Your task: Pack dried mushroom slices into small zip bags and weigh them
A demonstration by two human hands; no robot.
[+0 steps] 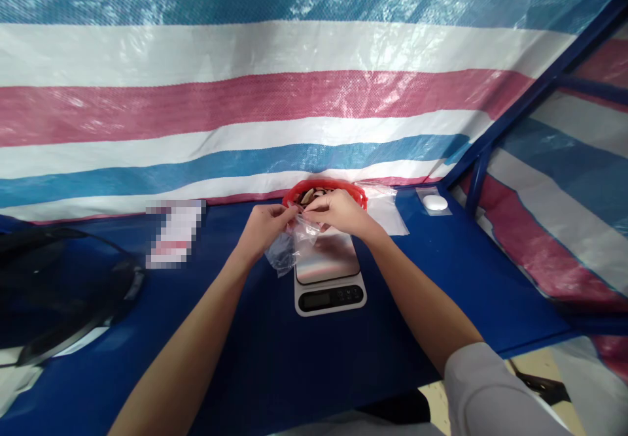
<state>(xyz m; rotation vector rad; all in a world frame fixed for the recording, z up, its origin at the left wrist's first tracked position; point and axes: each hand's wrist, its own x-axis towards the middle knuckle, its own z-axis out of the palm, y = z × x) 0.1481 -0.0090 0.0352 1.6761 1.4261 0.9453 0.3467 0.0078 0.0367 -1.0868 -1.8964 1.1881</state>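
The left hand (265, 228) and the right hand (342, 214) have their fingertips pinched almost closed on the top of a thin, clear, crinkly bag (283, 257), which hangs over the left side of the flat scale (330, 297). The step in hand looks like working at the bag's top, and the next move seems to call for small, soft pinches, as such slippery plastic could slide away. The scale has a smooth, shiny top and white, rounded corners, and just past its far end sits a round red basket (321, 183) with brown and pale bits inside.
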